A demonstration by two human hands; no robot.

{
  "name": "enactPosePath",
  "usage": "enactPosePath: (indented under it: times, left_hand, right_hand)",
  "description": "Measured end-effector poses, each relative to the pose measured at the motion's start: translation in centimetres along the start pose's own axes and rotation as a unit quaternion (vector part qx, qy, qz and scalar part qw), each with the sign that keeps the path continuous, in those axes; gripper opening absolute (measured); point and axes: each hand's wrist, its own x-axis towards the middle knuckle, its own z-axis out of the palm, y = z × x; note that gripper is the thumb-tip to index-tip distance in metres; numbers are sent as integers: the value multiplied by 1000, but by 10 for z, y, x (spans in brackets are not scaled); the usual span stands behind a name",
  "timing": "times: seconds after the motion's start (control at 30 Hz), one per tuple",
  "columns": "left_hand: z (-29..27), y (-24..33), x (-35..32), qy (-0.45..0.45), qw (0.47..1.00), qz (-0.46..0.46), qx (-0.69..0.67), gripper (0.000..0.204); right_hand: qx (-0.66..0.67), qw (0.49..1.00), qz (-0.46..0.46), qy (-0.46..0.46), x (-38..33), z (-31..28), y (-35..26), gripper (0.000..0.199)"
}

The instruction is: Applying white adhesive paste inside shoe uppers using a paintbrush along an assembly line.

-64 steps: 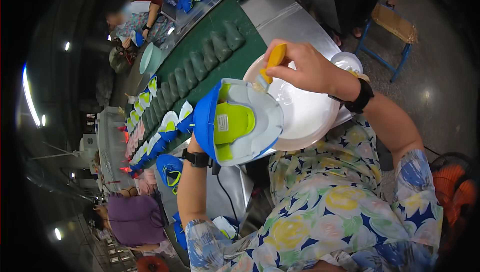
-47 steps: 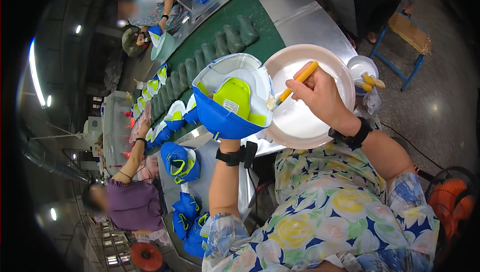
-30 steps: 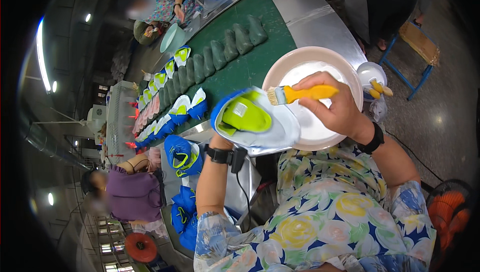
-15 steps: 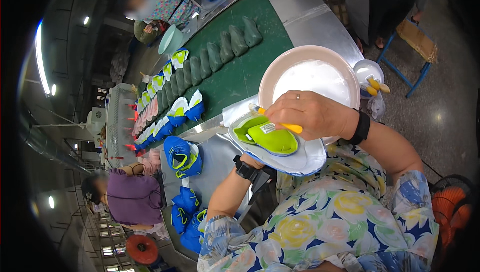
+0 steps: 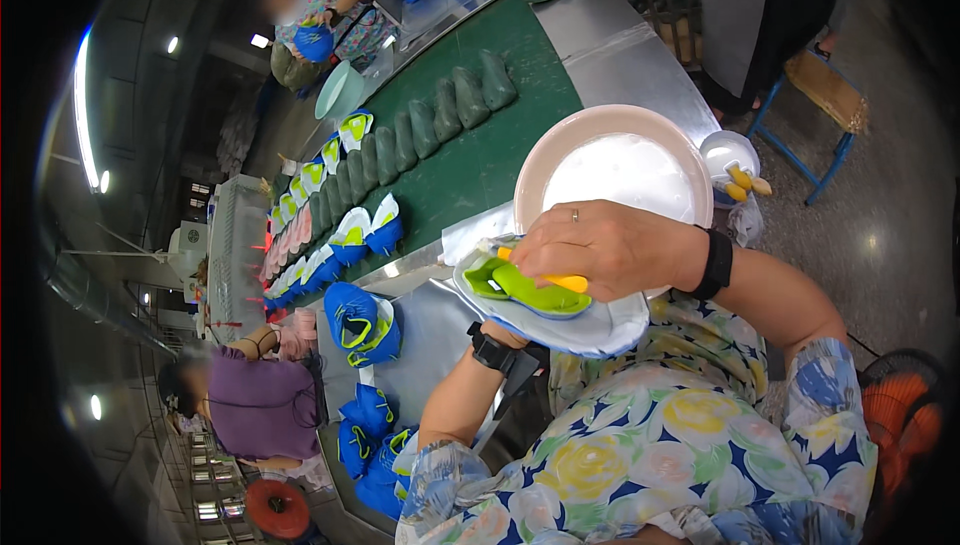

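**A:** What do the hands hold at the workbench?

**B:** The right hand (image 5: 612, 245) is clenched around a yellow-handled brush (image 5: 560, 283), fingers curled over the handle, a ring on one finger and a black wristband (image 5: 716, 264) behind it. The brush tip lies under the fingertips, against the lime-green inside of a shoe sole (image 5: 545, 297).

**A:** And the sole itself?

**B:** It lies just below the right fingers, grey-white rim up, blue edge underneath. The left hand (image 5: 512, 333) supports it from beneath; the sole hides those fingers, so their grip cannot be made out. A black watch (image 5: 492, 350) sits on that wrist.

**A:** What stands beyond the knuckles?

**B:** A round pinkish basin (image 5: 600, 125) of white liquid, its near rim hidden behind the right hand. To the right of the wrist, a small white cup (image 5: 728, 157) with yellow-handled tools in it.

**A:** And farther out?

**B:** Up and to the left of the fingers runs a green conveyor belt (image 5: 480, 160) carrying a row of dark grey-green moulds (image 5: 440, 115) and blue, white and lime soles (image 5: 350, 235). Left of the left forearm, blue shoe uppers (image 5: 360, 320) rest on a metal table (image 5: 425, 335). A person in a purple top (image 5: 262, 410) works at lower left, another at the far end of the belt.
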Motion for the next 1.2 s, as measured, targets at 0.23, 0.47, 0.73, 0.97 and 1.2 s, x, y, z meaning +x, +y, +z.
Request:
enactPosePath:
  times: [0.23, 0.47, 0.73, 0.97, 1.2]
  left_hand:
    - [25, 4, -8, 21, 993, -98, -57, 41]
    - [30, 9, -6, 0, 999, -6, 45, 40]
    - [35, 24, 2, -18, 970, 92, 223, 38]
    - [12, 36, -22, -29, 960, 147, 237, 37]
    - [14, 40, -50, 10, 899, 264, 348, 32]
  right_hand:
    - [-86, 991, 64, -74, -24, -10, 7, 19]
    - [-48, 959, 266, -81, -23, -23, 11, 15]
    - [-34, 907, 401, -127, -20, -39, 28, 23]
    - [-88, 984, 156, 10, -19, -24, -1, 19]
    - [-144, 972, 83, -166, -35, -3, -25, 16]
